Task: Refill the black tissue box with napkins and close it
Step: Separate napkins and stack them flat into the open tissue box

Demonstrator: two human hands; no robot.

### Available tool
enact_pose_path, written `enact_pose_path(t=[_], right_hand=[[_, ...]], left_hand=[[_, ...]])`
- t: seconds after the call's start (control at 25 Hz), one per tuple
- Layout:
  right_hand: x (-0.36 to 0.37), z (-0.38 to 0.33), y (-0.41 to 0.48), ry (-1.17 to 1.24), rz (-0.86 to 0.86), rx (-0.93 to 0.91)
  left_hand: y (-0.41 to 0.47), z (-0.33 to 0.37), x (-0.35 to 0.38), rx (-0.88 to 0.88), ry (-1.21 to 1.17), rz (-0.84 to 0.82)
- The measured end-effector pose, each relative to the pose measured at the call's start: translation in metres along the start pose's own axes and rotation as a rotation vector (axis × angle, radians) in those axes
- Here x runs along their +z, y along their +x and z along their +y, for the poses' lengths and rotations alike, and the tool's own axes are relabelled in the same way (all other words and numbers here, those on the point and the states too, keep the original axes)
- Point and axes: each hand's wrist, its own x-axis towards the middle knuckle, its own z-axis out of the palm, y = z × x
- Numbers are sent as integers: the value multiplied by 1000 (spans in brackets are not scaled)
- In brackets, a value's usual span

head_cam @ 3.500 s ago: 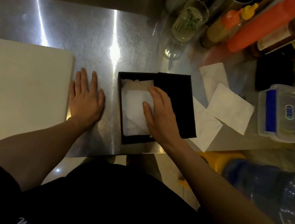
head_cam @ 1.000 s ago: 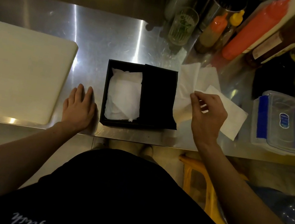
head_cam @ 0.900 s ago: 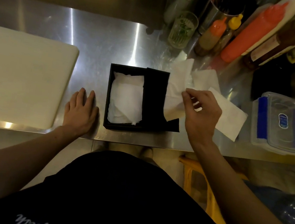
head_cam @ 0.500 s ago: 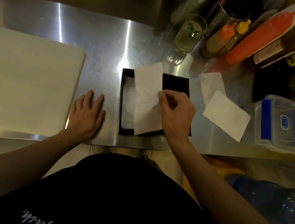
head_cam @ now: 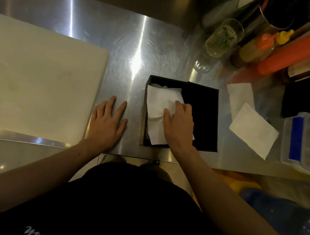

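The steel table (head_cam: 85, 14) runs across the whole view, its near edge passing just below both wrists. A white cutting board (head_cam: 31, 83) fills the 9 o'clock side, its near edge close to the table's near edge. Bare steel lies open from the board's right edge to the box, and from the box toward 12 o'clock up to the back wall. At 1 to 2 o'clock bottles (head_cam: 298, 49) and a glass (head_cam: 224, 38) crowd the back corner. A plastic container (head_cam: 307, 142) sits at 3 o'clock.

The black tissue box (head_cam: 203, 109) stands near the table's near edge at centre. It is open on its left half, with a black panel covering the right. Two loose napkins (head_cam: 253, 130) lie overlapping between box and container.

The left hand (head_cam: 107, 123) lies flat and released on the steel, between board and box. The right hand (head_cam: 179, 125) grasps a white napkin (head_cam: 159, 101) between thumb and bent fingers. The creased napkin lies askew over the open half, atop other white paper inside.
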Motion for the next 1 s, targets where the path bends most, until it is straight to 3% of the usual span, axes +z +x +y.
enact_pose_path(t=[0.12,0.4,0.68,1.0], right_hand=[[7,0,-3,-137,-50,-93],[4,1,3,-208,-11,-357],[26,4,28,-418,-372,-328],[51,9,29,-342,-384,-247]], left_hand=[[0,-1,1,5,-8,10],[-1,0,1,-3,-29,16],[0,0,0,-9,-28,13],[1,-3,2,-9,17,-2]])
